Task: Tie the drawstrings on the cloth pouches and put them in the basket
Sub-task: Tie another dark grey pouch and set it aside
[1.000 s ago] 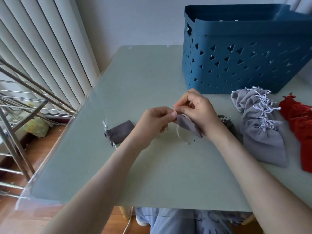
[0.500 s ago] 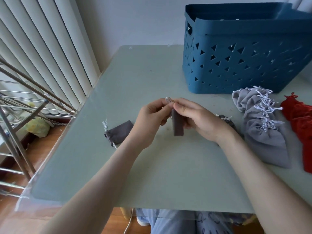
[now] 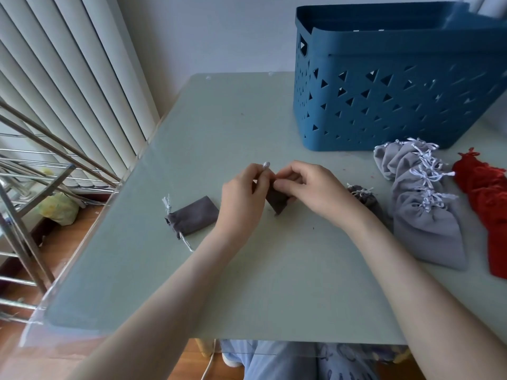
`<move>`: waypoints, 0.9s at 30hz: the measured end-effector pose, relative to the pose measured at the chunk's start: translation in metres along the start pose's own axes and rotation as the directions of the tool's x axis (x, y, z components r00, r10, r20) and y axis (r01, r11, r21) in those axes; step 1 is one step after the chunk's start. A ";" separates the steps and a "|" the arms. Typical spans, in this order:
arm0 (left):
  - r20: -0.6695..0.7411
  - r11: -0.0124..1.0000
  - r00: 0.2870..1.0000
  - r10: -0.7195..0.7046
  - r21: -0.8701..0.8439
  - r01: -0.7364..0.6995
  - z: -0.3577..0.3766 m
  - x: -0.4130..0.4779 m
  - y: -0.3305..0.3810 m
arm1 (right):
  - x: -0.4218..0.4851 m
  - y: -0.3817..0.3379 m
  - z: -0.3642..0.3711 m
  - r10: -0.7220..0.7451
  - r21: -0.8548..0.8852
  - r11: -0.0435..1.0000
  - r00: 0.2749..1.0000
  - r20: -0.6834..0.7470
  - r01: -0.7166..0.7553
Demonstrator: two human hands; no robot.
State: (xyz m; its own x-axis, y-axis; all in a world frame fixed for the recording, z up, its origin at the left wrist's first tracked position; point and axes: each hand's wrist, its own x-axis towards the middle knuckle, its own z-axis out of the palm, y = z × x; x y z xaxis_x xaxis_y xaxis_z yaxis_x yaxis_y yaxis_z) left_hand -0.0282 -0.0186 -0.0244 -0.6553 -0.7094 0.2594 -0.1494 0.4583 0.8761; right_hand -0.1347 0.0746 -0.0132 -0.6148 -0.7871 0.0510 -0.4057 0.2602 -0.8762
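A small dark grey pouch (image 3: 277, 201) hangs between my two hands over the middle of the table. My left hand (image 3: 242, 197) pinches its white drawstring (image 3: 266, 165), whose end sticks up above my fingers. My right hand (image 3: 310, 187) pinches the pouch's top from the right. A second dark grey pouch (image 3: 192, 218) lies to the left with its strings loose. A third dark pouch (image 3: 366, 198) lies behind my right wrist, partly hidden. The blue basket (image 3: 389, 89) stands at the back right.
A stack of light grey pouches (image 3: 422, 204) and a row of red pouches (image 3: 485, 198) lie at the right. A metal rack (image 3: 33, 171) and vertical blinds (image 3: 68, 64) stand left of the pale green table (image 3: 236, 283), whose left edge drops to a wooden floor.
The pouch swung from lying sideways under my right hand to hanging downward between both hands. My left hand has drawn the string upward and slightly left.
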 end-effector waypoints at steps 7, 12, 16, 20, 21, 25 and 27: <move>-0.031 0.998 0.998 0.064 -0.028 -0.064 0.002 -0.004 0.003 | -0.002 -0.003 0.001 -0.085 -0.146 0.986 0.996 0.007 0.085; -0.040 0.999 0.999 0.000 0.035 0.001 0.007 -0.004 -0.001 | -0.001 -0.003 0.007 -0.079 -0.231 0.971 0.996 -0.042 0.068; -0.031 0.995 0.999 0.006 0.104 -0.003 0.007 -0.001 -0.002 | -0.004 -0.006 0.001 -0.050 -0.268 0.963 0.998 -0.042 0.037; 0.002 0.991 0.998 0.066 0.112 -0.066 0.004 -0.001 0.000 | -0.004 -0.008 -0.009 0.009 -0.275 0.961 1.000 0.019 -0.003; 0.028 0.990 0.996 0.089 0.110 -0.092 0.003 -0.001 0.001 | -0.004 -0.008 -0.011 0.036 -0.258 0.966 0.999 0.024 -0.029; 0.098 0.976 0.985 0.141 0.154 -0.155 0.004 -0.001 -0.002 | -0.005 -0.006 -0.010 0.172 -0.015 0.985 0.985 -0.024 -0.173; 0.089 0.968 0.985 0.147 0.193 -0.162 0.005 -0.001 -0.004 | -0.006 -0.007 -0.009 0.229 0.200 0.956 0.973 -0.043 -0.216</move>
State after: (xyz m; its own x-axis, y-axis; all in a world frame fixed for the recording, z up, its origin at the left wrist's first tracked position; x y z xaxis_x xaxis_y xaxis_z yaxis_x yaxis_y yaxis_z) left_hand -0.0310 -0.0173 -0.0305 -0.7334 -0.5838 0.3482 -0.1816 0.6619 0.7272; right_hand -0.1347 0.0824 -0.0032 -0.7196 -0.6821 -0.1301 -0.1197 0.3064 -0.9444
